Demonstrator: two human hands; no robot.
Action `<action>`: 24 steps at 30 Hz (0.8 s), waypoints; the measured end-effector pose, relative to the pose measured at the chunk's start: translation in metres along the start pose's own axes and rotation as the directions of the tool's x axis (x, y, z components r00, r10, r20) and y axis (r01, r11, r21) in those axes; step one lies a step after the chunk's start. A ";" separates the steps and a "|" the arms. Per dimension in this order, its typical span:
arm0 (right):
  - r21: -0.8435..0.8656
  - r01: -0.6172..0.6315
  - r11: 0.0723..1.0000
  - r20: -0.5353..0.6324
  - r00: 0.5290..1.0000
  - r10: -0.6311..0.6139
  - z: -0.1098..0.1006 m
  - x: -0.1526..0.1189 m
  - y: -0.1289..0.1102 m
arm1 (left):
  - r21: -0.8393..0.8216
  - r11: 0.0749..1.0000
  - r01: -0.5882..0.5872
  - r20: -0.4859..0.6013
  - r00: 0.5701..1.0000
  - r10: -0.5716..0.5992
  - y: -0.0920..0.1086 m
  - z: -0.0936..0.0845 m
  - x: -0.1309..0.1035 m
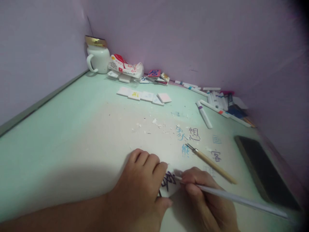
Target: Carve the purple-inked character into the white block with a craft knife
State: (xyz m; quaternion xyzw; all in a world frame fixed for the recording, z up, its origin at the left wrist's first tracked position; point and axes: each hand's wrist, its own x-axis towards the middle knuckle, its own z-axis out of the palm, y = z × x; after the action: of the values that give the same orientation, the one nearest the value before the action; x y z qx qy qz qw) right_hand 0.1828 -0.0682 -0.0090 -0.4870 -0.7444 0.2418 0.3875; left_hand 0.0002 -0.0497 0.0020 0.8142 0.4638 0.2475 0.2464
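A small white block with a dark purple character on its face lies on the pale green table. My left hand is wrapped over its left side, with the thumb below and the fingers above. Between the thumb and fingers of my right hand is a thin, light-coloured carving tool, its tip at the block's right part. Just above my right hand rests a wooden-handled carving tool, untouched. Coloured characters are written on the table beyond the block.
A dark phone lies at the right. White shavings are scattered mid-table. Farther back are several white blocks, a white mug, a plastic packet, coloured blocks and markers along the wall.
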 end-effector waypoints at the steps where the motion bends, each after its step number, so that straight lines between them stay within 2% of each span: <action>1: 0.002 0.000 1.000 -0.010 1.000 0.000 0.000 0.000 -0.001 | 0.002 1.000 0.005 0.001 1.000 -0.005 0.000 0.000 0.000; 16: -0.035 -0.002 0.999 -0.107 0.994 -0.002 0.004 0.004 -0.006 | 0.042 0.999 -0.024 -0.014 1.000 0.025 -0.001 0.003 0.000; 24: -0.072 -0.025 0.997 -0.110 0.994 0.017 0.003 0.001 -0.007 | 0.052 0.998 -0.041 0.004 0.999 0.041 -0.001 0.001 -0.001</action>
State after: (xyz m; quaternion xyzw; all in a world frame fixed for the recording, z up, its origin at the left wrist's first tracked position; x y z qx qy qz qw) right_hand 0.1765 -0.0702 -0.0053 -0.5213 -0.7253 0.1913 0.4069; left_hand -0.0003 -0.0499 0.0007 0.8301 0.4529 0.2390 0.2205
